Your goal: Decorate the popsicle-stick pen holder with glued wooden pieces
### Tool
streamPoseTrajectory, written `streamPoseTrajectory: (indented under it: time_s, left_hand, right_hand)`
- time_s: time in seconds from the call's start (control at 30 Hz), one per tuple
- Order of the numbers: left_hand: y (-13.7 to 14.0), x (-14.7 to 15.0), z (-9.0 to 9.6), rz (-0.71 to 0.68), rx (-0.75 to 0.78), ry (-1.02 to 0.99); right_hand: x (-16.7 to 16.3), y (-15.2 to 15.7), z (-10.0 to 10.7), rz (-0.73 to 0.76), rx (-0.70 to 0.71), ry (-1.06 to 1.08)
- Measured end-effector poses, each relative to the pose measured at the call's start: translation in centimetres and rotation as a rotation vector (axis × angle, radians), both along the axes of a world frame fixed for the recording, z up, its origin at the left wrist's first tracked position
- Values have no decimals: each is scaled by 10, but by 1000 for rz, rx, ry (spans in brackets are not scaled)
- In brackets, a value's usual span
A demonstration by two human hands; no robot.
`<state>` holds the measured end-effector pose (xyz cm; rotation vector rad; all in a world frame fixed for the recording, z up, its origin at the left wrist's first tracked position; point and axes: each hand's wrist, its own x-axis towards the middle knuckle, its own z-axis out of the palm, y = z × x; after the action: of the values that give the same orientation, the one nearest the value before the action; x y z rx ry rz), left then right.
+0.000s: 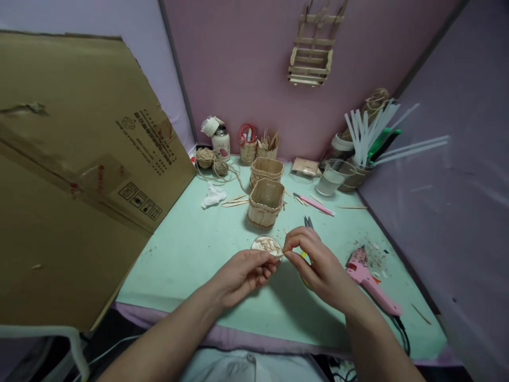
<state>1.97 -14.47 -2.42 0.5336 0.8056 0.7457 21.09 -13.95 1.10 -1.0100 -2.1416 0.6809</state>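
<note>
My left hand [250, 271] pinches a small pale wood piece [279, 255] between thumb and fingers. My right hand [314, 260] meets it from the other side, its thumb and forefinger closed on the same piece's end. Just behind the fingertips is a small round dish [254, 244] of pale wood chips [267, 244]. Scissors [308, 222] with yellow handles lie partly hidden beneath my right hand. Beyond the dish stands a woven-rim wooden basket [265, 215], with a second similar basket [267, 165] behind it.
A pink glue gun [374, 286] with a cord lies at the right near debris. A large cardboard box [79, 185] fills the left. Along the back are twine balls [210, 160], a jar [221, 144], a plastic cup [329, 183] and white glue sticks [360, 135]. A pink pen-like tool [316, 205] lies mid-table.
</note>
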Motion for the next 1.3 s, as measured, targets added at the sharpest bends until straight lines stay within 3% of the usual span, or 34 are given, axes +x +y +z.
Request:
streamPoseTrajectory:
  time_s: [0.33,0.57,0.77,1.07,1.3]
  left_hand:
    - [-4,6,-1,14,-26,21]
    - [-4,10,-1,165,38,-63]
    - [-6,16,-6,155,63,-89]
    - [-10,24,-8,256,132,-5]
    - [-6,29,-12,304,258,85]
  right_hand:
    - [1,-2,-6,25,-1,-29]
    - [-11,-11,-28,-206,-140,315]
    - [-31,-21,-41,-269,-344,648]
    - [-34,-22,-57,-309,-487,825]
    - [-38,-21,-55,-319,-570,901]
